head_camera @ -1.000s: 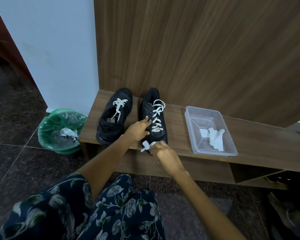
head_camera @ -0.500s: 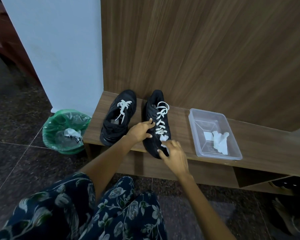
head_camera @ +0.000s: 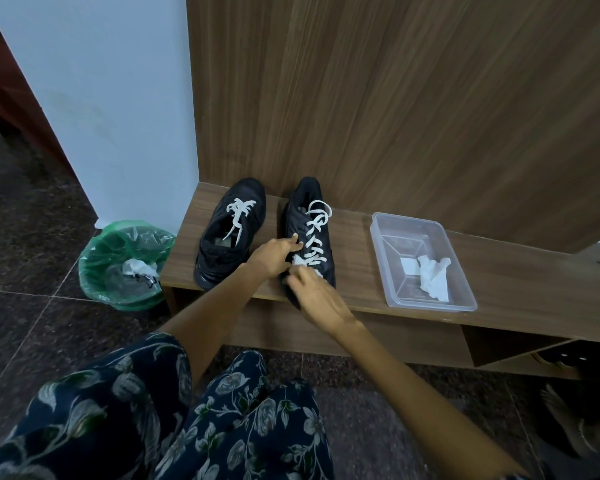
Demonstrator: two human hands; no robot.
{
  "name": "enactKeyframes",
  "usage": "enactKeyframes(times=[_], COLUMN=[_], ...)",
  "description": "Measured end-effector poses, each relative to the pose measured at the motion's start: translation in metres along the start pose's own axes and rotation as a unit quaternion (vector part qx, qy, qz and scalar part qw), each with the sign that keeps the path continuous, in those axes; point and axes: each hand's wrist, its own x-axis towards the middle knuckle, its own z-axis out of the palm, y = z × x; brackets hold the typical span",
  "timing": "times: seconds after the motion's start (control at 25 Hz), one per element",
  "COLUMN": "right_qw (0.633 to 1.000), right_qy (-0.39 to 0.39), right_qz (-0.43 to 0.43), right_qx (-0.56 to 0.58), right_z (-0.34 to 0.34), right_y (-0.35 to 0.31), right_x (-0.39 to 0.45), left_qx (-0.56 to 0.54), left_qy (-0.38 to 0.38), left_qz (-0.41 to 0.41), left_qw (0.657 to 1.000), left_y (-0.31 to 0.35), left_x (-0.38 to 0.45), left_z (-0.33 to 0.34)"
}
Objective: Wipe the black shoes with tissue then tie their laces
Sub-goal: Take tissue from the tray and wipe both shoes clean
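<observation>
Wiping continues on the right shoe [head_camera: 310, 237], left hand [head_camera: 274, 254] steadying it, right hand [head_camera: 317, 292] pressing tissue [head_camera: 298, 261]; left shoe [head_camera: 231, 233] looks tied, these laces [head_camera: 314, 237] loose.

No readable text, label, brand, number or sign is showing anywhere. The two black shoes [head_camera: 309, 233] lying at the hands are bearing no legible mark, the clear tray [head_camera: 426, 303] sitting to the right of the right hand is showing no print, and the green-lined bin [head_camera: 118, 244] standing left of the left hand is carrying none.
</observation>
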Motion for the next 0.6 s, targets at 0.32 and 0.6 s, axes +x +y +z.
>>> enactKeyframes(times=[0.32,0.6], right_qw=[0.996,0.971], right_qy=[-0.072,-0.089], right_qz=[-0.002,-0.155], right_qx=[-0.050,-0.158], right_z=[-0.006,0.003], right_y=[0.001,-0.002], right_x=[0.013,0.011], left_qx=[0.003,0.010], left_qy=[0.001,0.000], left_qz=[-0.004,-0.010], left_qw=[1.000,1.000], left_y=[-0.002,0.004], left_x=[0.002,-0.001], left_z=[-0.002,-0.004])
